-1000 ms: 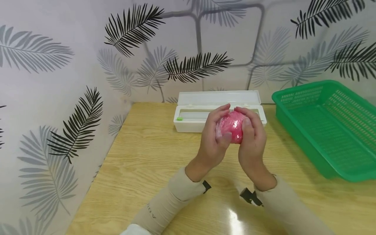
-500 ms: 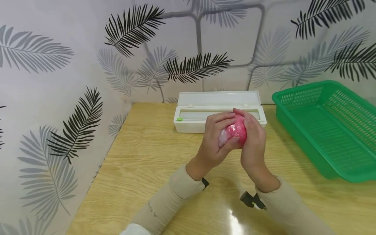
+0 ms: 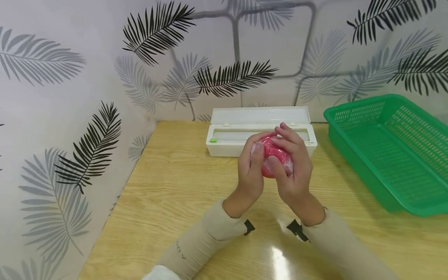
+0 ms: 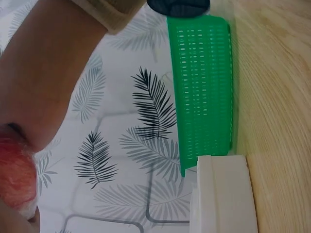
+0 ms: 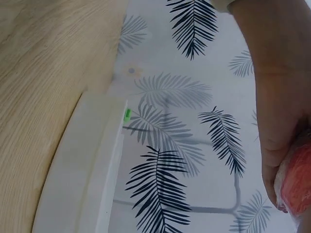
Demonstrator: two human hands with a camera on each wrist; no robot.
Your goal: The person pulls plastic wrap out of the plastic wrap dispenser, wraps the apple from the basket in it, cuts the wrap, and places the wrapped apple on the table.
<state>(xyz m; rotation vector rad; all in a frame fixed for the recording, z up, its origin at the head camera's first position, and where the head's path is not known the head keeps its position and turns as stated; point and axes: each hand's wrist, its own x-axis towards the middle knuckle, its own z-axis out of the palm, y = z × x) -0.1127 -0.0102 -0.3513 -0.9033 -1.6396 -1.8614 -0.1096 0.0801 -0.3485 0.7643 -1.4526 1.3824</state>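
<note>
A round pinkish-red thing (image 3: 274, 149), wrapped in shiny clear plastic film, is held above the table between both hands. My left hand (image 3: 249, 171) grips its left side, with the thumb on the near face. My right hand (image 3: 297, 167) holds it from the right, its thumb on the front and fingers over the top. Both wrist views catch only part of the wrapped red thing (image 4: 17, 174) at their edges. Just behind the hands stands a white cling film dispenser (image 3: 224, 150) with its lid (image 3: 260, 115) raised and a green slider (image 3: 213, 140) at the left end.
A green plastic basket (image 3: 367, 175) with slotted sides stands on the right. The light wooden table (image 3: 168, 194) meets a leaf-patterned wall (image 3: 175, 89) at the back and left. The dispenser sits close to the back wall.
My hands have turned the wrapped red thing between them. The left thumb has shifted onto its near face, while the right hand's fingers have lifted and spread over the top.
</note>
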